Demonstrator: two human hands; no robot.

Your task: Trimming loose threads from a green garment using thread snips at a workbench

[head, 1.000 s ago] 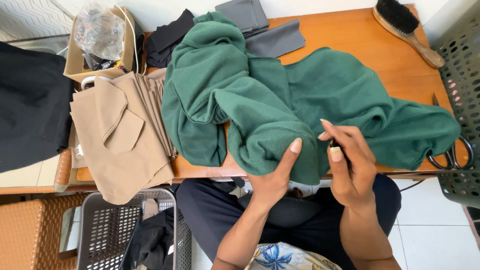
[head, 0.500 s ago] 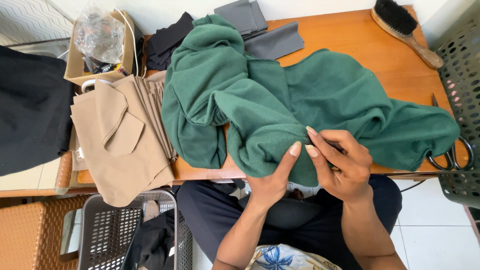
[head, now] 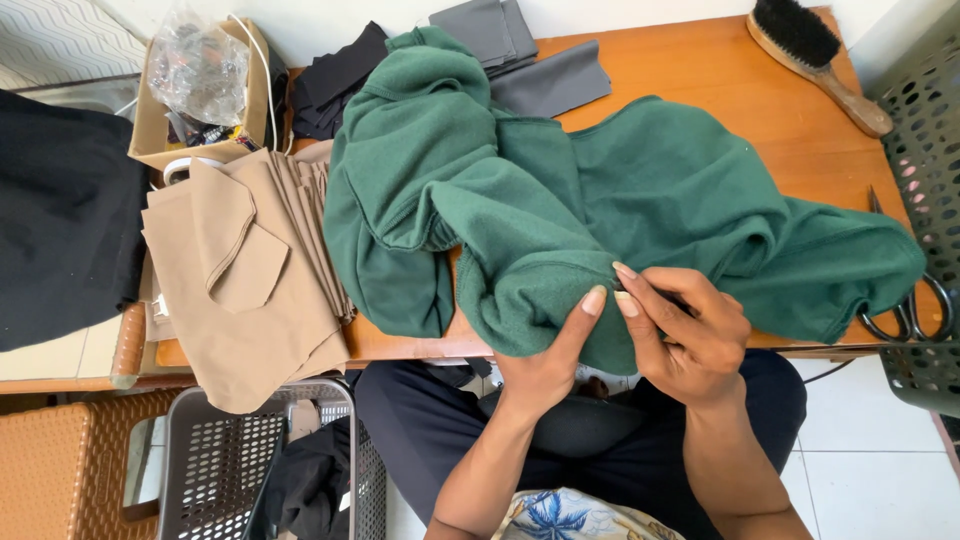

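A large dark green fleece garment (head: 560,200) lies bunched across the wooden table (head: 700,70), its near edge hanging over the front. My left hand (head: 550,360) grips that hanging edge from below, thumb up against the cloth. My right hand (head: 685,335) pinches the same fold just beside it, fingers curled on the fabric. Both hands meet at the table's front edge, over my lap.
A stack of tan fabric pieces (head: 245,280) lies at the left. Behind it stand a cardboard box with a plastic bag (head: 200,90), black cloth (head: 335,75) and grey cloth (head: 520,50). A wooden brush (head: 815,55) sits far right, scissors (head: 915,305) at the right edge, a grey basket (head: 250,460) below.
My right hand has moved left and closed onto the green fold next to my left hand. The garment has shifted slightly.
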